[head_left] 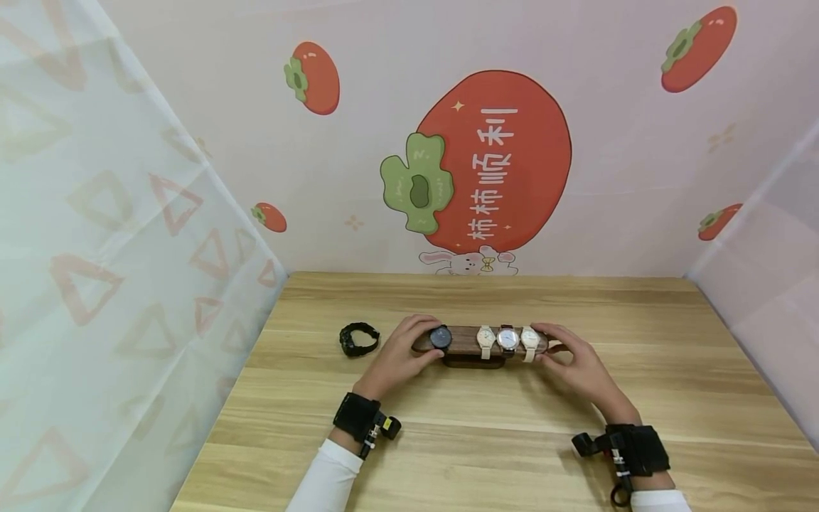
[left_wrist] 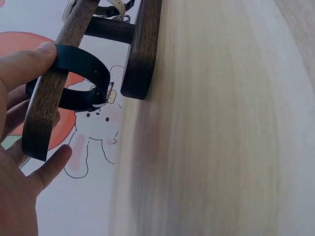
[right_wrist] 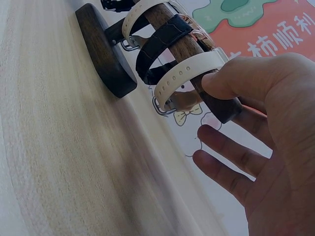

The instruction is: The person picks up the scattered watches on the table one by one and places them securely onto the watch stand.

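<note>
A dark wooden watch stand (head_left: pixel 463 344) has a raised bar above a separate base (left_wrist: pixel 142 64). My left hand (head_left: pixel 399 359) pinches the bar's left end, thumb beside the strap of a black watch (head_left: pixel 440 337) and fingers behind. At the other end my right hand (head_left: pixel 579 366) grips the bar between thumb and fingers, right by a white-strapped watch (head_left: pixel 530 338). Next to that hang a dark-strapped watch (head_left: pixel 507 340) and another white-strapped watch (head_left: pixel 485 338). The right wrist view shows the buckled white strap (right_wrist: pixel 187 73) close to the thumb.
On the wooden table (head_left: pixel 461 455), a chunky black watch (head_left: pixel 348 343) lies left of my left hand. A printed backdrop (head_left: pixel 608 235) stands along the table's far edge, with patterned side sheets (head_left: pixel 141 284) at left and right.
</note>
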The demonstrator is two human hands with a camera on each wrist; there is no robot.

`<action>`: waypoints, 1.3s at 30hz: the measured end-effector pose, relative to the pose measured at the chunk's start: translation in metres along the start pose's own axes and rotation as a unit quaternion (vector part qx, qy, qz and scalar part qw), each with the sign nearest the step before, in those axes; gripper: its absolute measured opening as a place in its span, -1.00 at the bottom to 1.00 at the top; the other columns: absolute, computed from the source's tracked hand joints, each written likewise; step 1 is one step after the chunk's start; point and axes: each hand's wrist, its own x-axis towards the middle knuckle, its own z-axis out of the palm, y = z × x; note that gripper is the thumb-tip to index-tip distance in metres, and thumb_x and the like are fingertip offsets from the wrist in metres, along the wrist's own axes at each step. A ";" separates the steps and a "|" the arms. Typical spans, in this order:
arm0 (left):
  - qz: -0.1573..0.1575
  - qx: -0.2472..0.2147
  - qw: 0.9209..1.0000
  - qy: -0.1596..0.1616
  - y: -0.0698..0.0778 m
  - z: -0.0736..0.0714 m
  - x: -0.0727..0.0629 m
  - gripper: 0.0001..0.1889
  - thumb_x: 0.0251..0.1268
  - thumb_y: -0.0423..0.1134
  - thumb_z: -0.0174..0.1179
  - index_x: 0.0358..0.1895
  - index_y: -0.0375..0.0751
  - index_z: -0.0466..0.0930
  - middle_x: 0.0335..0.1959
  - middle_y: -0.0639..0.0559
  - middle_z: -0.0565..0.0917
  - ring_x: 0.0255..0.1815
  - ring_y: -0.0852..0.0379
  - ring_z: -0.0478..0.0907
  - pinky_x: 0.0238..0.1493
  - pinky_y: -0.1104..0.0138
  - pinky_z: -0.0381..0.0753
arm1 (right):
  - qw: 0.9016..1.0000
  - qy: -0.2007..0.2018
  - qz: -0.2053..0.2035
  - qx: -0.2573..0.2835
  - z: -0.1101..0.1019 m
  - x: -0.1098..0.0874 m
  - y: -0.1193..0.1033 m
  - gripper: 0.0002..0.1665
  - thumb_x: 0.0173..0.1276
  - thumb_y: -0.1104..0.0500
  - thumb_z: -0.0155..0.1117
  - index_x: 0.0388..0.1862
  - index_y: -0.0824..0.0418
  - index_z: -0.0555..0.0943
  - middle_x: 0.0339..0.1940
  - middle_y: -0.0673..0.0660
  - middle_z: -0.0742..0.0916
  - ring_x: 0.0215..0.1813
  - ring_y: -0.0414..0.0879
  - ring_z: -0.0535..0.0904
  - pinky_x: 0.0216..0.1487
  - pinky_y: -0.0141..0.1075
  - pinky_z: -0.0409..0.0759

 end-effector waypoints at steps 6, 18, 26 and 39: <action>0.014 0.009 1.000 0.001 0.003 0.002 0.003 -0.42 0.38 -0.07 0.48 0.41 -0.10 0.60 0.39 0.03 0.59 0.45 0.03 0.50 0.50 0.08 0.57 | 1.000 0.000 -0.002 0.003 -0.001 0.000 0.001 -0.23 0.30 0.47 0.50 0.48 0.19 0.57 0.38 0.27 0.67 0.29 -0.61 0.43 0.12 -0.13 0.81; 0.021 0.048 0.999 0.007 0.009 0.012 0.008 -0.40 0.38 0.00 0.47 0.42 -0.06 0.61 0.41 0.05 0.61 0.45 0.04 0.51 0.49 0.00 0.53 | 1.000 0.001 -0.001 -0.001 0.000 0.000 0.001 -0.24 0.30 0.49 0.48 0.48 0.21 0.57 0.37 0.27 0.68 0.28 -0.58 0.45 0.11 -0.13 0.82; 0.028 0.090 0.996 0.012 0.016 0.014 0.011 -0.40 0.37 0.08 0.46 0.43 0.03 0.62 0.40 0.08 0.64 0.43 0.03 0.54 0.42 -0.05 0.53 | 1.000 0.000 -0.001 -0.002 0.000 0.000 0.001 -0.24 0.29 0.49 0.48 0.48 0.21 0.57 0.37 0.28 0.68 0.28 -0.59 0.44 0.11 -0.15 0.81; 0.027 0.123 0.992 0.010 0.019 0.017 0.014 -0.38 0.37 0.14 0.43 0.44 0.06 0.62 0.40 0.11 0.66 0.42 0.03 0.56 0.45 -0.11 0.48 | 1.000 -0.001 0.004 0.000 0.001 0.000 0.002 -0.24 0.31 0.47 0.49 0.48 0.17 0.57 0.39 0.25 0.67 0.28 -0.63 0.41 0.12 -0.12 0.81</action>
